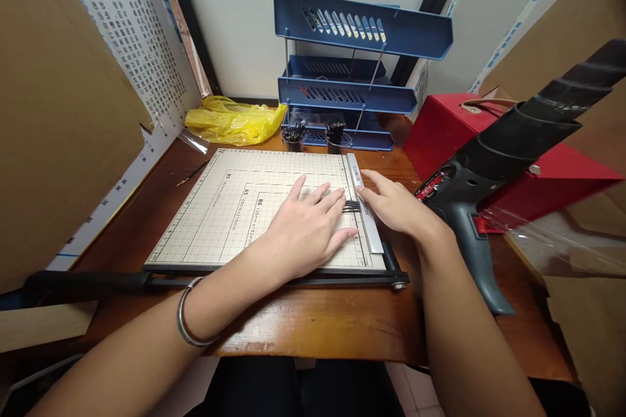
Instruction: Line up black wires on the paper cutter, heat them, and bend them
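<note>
A paper cutter with a cream gridded board (205, 208) lies in front of me. My left hand (308, 225) rests palm down on it, fingers spread. Several thin black strips (351, 206) stick out by its fingertips and reach the silver metal rail (364, 208) at the board's right side. My right hand (391, 202) is on the far side of that rail, thumb and index finger apart at its edge; its other fingers are hidden. The cutter's black blade arm (195, 278) lies down along the near edge, its handle (92, 283) to the left.
A black and grey heat gun (479, 208) stands at the right before a red box (440, 124). Behind the cutter are two small cups (293, 138) of thin black pieces, a blue tiered tray (342, 94) and a yellow plastic bag (235, 120). Cardboard walls (59, 98) flank the wooden table (313, 332).
</note>
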Action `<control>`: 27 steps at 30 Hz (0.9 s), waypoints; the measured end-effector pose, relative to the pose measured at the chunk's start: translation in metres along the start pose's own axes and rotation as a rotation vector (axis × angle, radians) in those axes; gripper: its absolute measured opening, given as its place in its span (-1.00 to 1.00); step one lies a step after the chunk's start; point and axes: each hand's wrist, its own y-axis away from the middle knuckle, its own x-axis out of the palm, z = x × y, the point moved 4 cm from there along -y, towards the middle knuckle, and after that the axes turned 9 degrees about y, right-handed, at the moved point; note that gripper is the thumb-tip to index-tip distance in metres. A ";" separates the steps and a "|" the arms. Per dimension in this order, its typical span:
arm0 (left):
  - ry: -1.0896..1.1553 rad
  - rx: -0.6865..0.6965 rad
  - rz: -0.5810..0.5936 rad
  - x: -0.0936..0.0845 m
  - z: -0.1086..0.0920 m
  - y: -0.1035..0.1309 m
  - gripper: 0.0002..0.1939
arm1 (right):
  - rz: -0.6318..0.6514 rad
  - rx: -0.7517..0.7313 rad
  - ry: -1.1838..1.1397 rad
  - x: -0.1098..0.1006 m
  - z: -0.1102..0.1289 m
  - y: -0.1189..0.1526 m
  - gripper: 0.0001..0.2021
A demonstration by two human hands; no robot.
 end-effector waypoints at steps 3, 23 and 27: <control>-0.013 0.001 -0.010 0.002 -0.002 0.000 -0.35 | -0.071 -0.014 0.033 -0.011 0.005 0.007 -0.52; 0.024 0.054 -0.056 -0.005 -0.009 -0.004 -0.40 | 0.041 -0.166 0.059 -0.008 0.017 0.007 -0.79; -0.016 0.040 -0.025 0.000 -0.008 -0.003 -0.36 | 0.038 -0.151 0.066 -0.008 0.016 0.007 -0.80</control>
